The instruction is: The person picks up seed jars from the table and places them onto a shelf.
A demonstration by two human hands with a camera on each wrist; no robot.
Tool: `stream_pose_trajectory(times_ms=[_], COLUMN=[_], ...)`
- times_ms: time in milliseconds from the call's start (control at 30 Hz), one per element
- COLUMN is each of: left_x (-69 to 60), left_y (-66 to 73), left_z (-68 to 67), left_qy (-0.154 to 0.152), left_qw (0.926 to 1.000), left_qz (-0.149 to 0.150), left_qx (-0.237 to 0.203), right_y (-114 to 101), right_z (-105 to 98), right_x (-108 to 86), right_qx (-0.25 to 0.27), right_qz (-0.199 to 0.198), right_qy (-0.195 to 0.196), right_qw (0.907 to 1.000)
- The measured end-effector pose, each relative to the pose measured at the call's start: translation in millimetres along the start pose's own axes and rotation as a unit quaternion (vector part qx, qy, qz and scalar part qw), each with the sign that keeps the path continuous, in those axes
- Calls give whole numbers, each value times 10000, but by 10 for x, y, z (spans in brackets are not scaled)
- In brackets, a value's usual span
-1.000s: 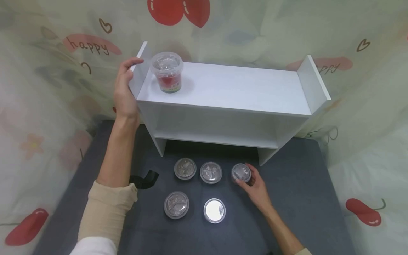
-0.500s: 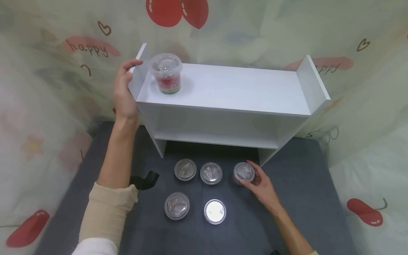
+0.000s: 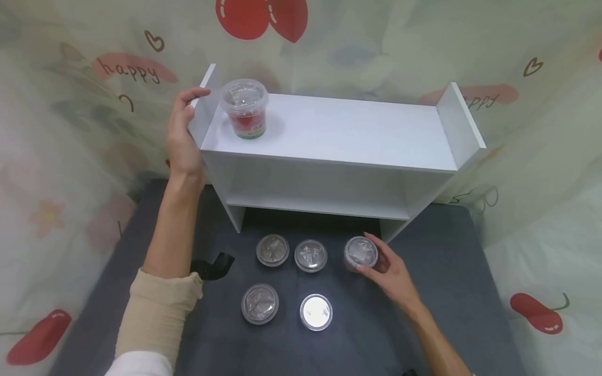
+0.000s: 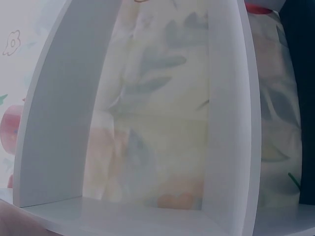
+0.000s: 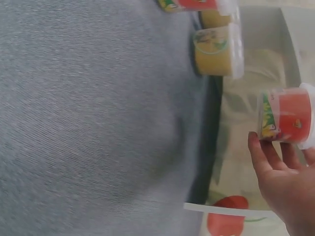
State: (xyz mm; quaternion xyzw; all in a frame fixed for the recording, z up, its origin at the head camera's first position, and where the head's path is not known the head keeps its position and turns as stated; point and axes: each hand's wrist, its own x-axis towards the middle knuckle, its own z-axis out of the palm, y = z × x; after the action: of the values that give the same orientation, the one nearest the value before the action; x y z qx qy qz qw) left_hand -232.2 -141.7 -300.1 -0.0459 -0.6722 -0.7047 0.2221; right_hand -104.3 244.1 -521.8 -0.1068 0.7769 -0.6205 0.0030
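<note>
My left hand point(image 3: 183, 143) grips the left side panel of a white two-tier shelf point(image 3: 348, 133), its fingers over the panel's edge. In the left wrist view the shelf's boards point(image 4: 64, 113) fill most of the frame. Near the shelf's right leg, my right hand point(image 3: 394, 277) holds a lidded clear plastic tub point(image 3: 361, 251) between thumb and fingers. Seen from the right wrist, this tub point(image 5: 290, 115) has red contents and a green-edged label, and is raised off the grey cloth. Another red-filled tub point(image 3: 249, 112) stands at the left end of the top shelf.
Several lidded tubs point(image 3: 311, 256) stand in two rows on the dark table point(image 3: 376, 334) before the shelf. One tub point(image 5: 214, 51) shows yellow contents. A black strap point(image 3: 218, 265) lies by my left forearm. Printed curtain point(image 3: 376, 47) hangs behind and at both sides.
My right hand has lifted the tub and shifted it slightly to the right, nearer the camera. The left hand stays on the shelf's side panel.
</note>
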Motion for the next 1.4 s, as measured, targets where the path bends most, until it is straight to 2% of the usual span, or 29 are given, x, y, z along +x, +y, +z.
stream_pose_trajectory(times_ms=[167,500,800,1400], left_x=[-1,-9,-9,8], left_y=[-10,-12,-8,-11], left_z=[5,4,4,-1], left_qy=[-8,-27,-40,-24], left_qw=[10000,10000,9997,9999], left_qz=[-8,-51,-20,-60], left_qx=[-83,-55,-246,-137], right_y=[-167,-514,-788,-1239], right_z=[-30,-92,-135,-176], right_x=[24,84,188,326], right_qx=[-47,-290,-471,-577], right_qz=[-277,-582,-987,-1564], right_qy=[-10,-152,-362,-515], right_qw=[9996,9978,9933,9847])
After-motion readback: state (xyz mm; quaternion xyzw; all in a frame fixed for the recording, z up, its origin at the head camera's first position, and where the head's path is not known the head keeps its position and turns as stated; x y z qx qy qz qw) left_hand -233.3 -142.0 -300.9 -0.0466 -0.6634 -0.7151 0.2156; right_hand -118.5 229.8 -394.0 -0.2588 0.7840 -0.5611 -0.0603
